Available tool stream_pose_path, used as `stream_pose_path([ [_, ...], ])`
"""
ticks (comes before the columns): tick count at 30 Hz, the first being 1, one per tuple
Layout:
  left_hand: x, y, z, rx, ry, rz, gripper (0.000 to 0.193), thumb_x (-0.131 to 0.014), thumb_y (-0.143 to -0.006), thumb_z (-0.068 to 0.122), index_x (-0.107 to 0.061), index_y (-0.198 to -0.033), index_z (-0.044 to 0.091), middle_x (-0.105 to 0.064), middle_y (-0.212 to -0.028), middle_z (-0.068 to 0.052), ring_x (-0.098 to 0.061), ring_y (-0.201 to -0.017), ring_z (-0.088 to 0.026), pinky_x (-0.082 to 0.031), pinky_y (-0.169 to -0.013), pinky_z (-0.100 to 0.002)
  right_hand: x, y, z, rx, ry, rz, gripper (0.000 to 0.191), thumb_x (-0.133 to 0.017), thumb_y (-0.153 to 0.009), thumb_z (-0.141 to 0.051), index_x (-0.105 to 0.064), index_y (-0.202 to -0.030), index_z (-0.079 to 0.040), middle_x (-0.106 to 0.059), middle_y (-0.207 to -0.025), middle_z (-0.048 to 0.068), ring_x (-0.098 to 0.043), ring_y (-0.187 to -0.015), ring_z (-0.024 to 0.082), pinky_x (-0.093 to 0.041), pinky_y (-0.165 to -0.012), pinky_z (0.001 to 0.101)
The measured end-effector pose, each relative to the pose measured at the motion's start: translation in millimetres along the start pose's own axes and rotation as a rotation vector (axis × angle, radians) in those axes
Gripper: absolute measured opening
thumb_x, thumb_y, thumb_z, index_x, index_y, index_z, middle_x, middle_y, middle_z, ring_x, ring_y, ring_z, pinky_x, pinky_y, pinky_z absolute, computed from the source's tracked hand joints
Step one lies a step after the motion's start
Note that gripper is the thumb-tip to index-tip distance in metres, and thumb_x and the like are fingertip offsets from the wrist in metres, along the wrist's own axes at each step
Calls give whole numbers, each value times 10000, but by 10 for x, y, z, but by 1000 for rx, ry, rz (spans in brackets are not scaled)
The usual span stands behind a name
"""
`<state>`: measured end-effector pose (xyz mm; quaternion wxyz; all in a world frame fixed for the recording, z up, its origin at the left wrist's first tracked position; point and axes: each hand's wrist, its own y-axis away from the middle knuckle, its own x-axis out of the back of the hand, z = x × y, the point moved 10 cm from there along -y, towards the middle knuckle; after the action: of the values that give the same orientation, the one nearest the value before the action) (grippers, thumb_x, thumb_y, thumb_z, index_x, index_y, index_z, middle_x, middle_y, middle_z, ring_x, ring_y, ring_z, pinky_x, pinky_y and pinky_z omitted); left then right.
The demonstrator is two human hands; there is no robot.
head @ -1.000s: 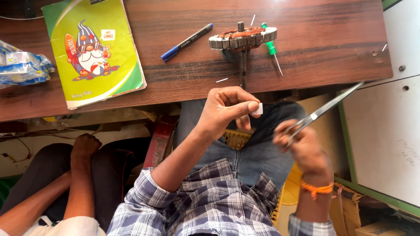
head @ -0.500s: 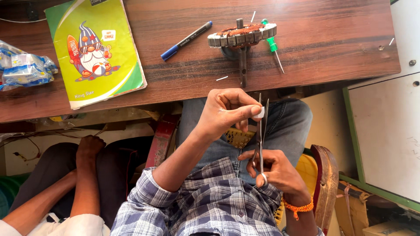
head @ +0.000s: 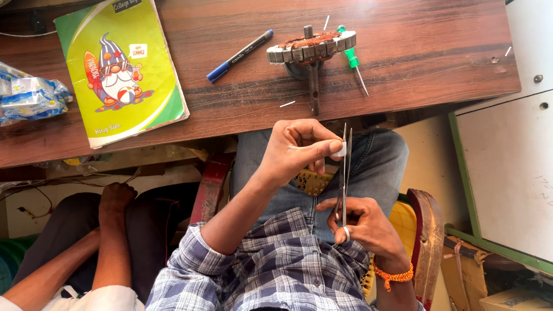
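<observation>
Presently, a small white strip point(head: 340, 149) is pinched in the left hand point(head: 299, 147) above the lap, near the table edge. Scissors point(head: 345, 173), gripped in the right hand point(head: 363, 224), should be kept upright, blades closed squarely across the strip.

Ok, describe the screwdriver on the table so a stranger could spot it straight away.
Start at the brown wooden table and find the round copper-wound motor stator standing near its middle. The screwdriver lies just right of it, its handle end up against the stator's rim. Its bright green handle and thin bare metal shaft set it apart from the blue-capped black marker pen on the stator's left.
</observation>
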<state>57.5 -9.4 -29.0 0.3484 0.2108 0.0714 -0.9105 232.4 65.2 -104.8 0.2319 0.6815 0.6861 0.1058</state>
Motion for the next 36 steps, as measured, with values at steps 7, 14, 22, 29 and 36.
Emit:
stream_pose_path([
  [7, 13, -16, -42, 27, 2, 13, 226, -805, -905, 203, -755, -958, -12, -765, -833, -93, -679, -588, -82, -528, -510, -203, 32, 7, -1, -20, -16, 21, 741, -970, -553, -367, -763, -1111, 74, -591, -692, -25, -494, -606, 47, -358, -528, 235],
  [14, 59, -68, -64, 16, 13, 21, 204, -802, -914, 181, -754, -955, -13, -765, -825, -101, -661, -576, -78, -507, -507, -202, 98, 27, 86, -24, 10, 67, 543, -960, -574, -234, -785, -992, 64, -611, -664, -24, -525, -606, 43, -375, -529, 239],
  [22, 45, -84, -106, -11, 54, 7, 204, -753, -987, 172, -725, -1020, -27, -768, -910, -128, -743, -735, -152, -517, -540, -206, 259, 67, 84, 64, -4, 95, 491, -901, -709, -329, -769, -945, 81, -698, -650, 39, -636, -599, 86, -474, -542, 248],
  [29, -261, -78, -356, 191, 471, 3, 177, -639, -999, 193, -612, -1104, 54, -729, -1211, -178, -729, -1108, -270, -571, -597, -211, 530, 348, -818, 649, -130, 574, 651, -802, -903, -378, -624, -1313, 96, -761, -970, 142, -658, -764, 114, -512, -674, 228],
  [36, -578, 124, -735, 160, 524, 54, 169, -712, -1003, 177, -664, -1110, 54, -679, -1180, -26, -640, -1000, -88, -503, -823, -227, 496, 351, -1022, 703, -165, 767, 335, -794, -914, 7, -615, -1192, 59, -713, -1074, 146, -720, -925, 175, -616, -856, 308],
])
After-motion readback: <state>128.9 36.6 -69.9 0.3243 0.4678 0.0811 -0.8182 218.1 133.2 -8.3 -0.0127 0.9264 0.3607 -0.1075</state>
